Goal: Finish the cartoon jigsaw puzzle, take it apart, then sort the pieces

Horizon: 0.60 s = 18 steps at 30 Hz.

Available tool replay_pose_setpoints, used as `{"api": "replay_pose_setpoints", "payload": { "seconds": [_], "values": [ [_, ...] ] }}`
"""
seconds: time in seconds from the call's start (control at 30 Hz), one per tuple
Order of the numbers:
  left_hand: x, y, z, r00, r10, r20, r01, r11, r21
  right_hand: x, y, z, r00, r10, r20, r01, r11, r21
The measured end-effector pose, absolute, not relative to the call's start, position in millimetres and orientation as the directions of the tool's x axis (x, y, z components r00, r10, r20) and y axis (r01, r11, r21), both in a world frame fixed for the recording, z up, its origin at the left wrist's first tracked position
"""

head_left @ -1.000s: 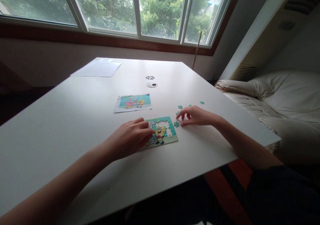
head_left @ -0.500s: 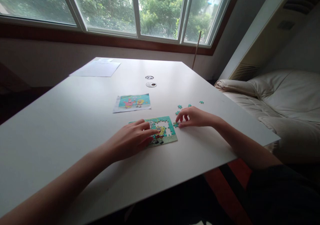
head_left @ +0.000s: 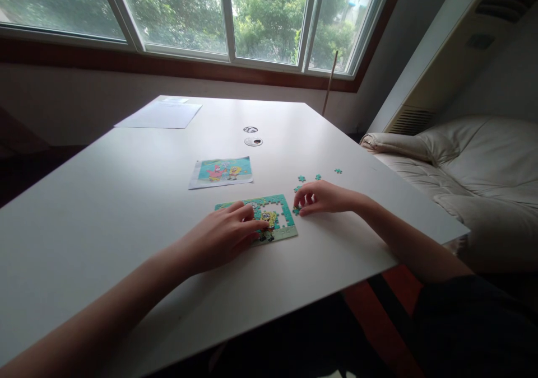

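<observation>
A jigsaw puzzle (head_left: 286, 232) in green and teal with cartoon figures lies flat on the white table, with an unfilled gap in its right half. My left hand (head_left: 229, 229) rests across the puzzle's left part, fingers stretched out and the index finger over the yellow figure; it covers much of that side. Just beyond the puzzle's right edge, my right hand (head_left: 317, 197) has its thumb and fingers bent around a teal puzzle piece (head_left: 296, 211) at the table surface. Another puzzle piece (head_left: 297, 189) peeks out behind the fingers.
Loose puzzle pieces (head_left: 301, 178) lie beyond my right hand. A printed picture sheet (head_left: 222, 172) is behind the puzzle. White papers (head_left: 163, 115) lie at the far left, and two round inserts (head_left: 253, 141) sit in the tabletop. A pale leather sofa (head_left: 487, 165) stands at right.
My right hand's fingers have drawn slightly closer around the puzzle piece beside the puzzle. My left hand stays almost still, its index finger a little further right on the puzzle.
</observation>
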<state>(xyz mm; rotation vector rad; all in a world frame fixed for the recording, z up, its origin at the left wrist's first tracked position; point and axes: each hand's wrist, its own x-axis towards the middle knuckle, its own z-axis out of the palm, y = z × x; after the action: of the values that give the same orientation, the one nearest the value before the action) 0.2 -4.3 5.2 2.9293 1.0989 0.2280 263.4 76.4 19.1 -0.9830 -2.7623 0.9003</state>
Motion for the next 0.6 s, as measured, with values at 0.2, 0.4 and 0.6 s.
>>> {"api": "replay_pose_setpoints", "payload": {
  "seconds": [0.2,0.4,0.6],
  "values": [
    [0.2,-3.5,4.1,0.743,0.658,0.123,0.655,-0.753,0.064,263.9,76.9,18.0,-0.768,0.628,-0.127,0.571,0.582,-0.579],
    [0.1,-2.8,3.6,0.738,0.661,0.136,0.654,-0.751,0.096,262.7,75.7,19.3,-0.773,0.628,-0.093,0.543,0.578,-0.61],
    [1.8,-3.2,3.3,0.69,0.709,0.145,0.682,-0.704,0.196,258.5,72.0,18.1,-0.781,0.62,-0.068,0.465,0.505,-0.727]
  ]
}}
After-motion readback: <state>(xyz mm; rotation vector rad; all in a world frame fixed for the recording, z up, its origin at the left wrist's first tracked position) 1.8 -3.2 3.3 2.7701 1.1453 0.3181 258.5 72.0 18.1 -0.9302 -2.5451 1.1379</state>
